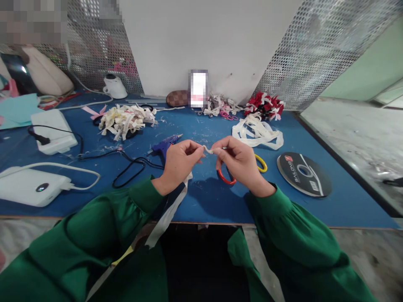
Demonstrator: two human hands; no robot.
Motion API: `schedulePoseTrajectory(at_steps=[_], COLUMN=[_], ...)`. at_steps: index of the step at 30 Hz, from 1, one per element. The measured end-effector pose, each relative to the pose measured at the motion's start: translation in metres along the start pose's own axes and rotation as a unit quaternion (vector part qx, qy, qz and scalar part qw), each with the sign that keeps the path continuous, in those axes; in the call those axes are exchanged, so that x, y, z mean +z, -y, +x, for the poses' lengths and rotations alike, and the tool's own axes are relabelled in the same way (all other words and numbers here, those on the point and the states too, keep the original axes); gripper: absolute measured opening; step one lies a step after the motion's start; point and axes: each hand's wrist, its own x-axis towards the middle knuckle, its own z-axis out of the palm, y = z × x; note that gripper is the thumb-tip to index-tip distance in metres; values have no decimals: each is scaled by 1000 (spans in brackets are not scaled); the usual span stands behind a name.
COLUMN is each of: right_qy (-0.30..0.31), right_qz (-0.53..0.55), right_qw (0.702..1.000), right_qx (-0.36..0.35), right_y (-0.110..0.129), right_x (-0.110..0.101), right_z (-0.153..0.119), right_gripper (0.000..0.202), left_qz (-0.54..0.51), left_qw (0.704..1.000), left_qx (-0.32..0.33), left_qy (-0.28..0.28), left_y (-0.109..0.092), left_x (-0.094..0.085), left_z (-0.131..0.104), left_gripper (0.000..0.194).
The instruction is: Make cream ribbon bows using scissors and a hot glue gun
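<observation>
Over the middle of the table, my left hand and my right hand are both closed in a pinch. A short, twisted piece of cream ribbon spans the small gap between their fingertips. Below my left wrist, a pale ribbon strip hangs over the table edge toward my lap; whether it joins the pinched piece is hidden. Behind my left hand lies a blue glue gun, partly covered. Under my right hand, a red loop handle and a yellow loop handle show, apparently scissors.
Left of centre are a pile of cream ribbon pieces, a black cord and a white power bank. Toward the right lie loose white ribbon, red bows and a black-labelled spool. A phone stands at the back.
</observation>
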Motion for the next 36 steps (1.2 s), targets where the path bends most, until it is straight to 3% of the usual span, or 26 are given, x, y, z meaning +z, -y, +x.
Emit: schedulePoseTrajectory(at_steps=[4,14,24,27,32,36], right_qy=[36,-63,-106,-100,-58,-100], right_qz=[-7,-76,-60,-53,-39,-89], right_qw=[999,990,992,993,997,989], right_qx=[-14,-96,-42,-24,-40,-67], right_y=[-5,-12,-9,-12,-18,-15], right_x=[8,11,11,10,8,8], right_z=[-3,-1,-1,0,1,2], right_gripper=[15,8,1,14,12,8], left_qz=[-2,-82,-110,-94,-50,-102], left_qw=[1000,996,991,993,995,989], left_qx=[-17,-30,-22,1,28,-16], left_qy=[-8,18,70,74,83,110], left_y=[-5,-4,-5,-1,0,-4], left_x=[2,4,5,5,3,4], left_z=[-2,-2,-4,-4,-3,-3], left_gripper=[15,14,15,16,16,16])
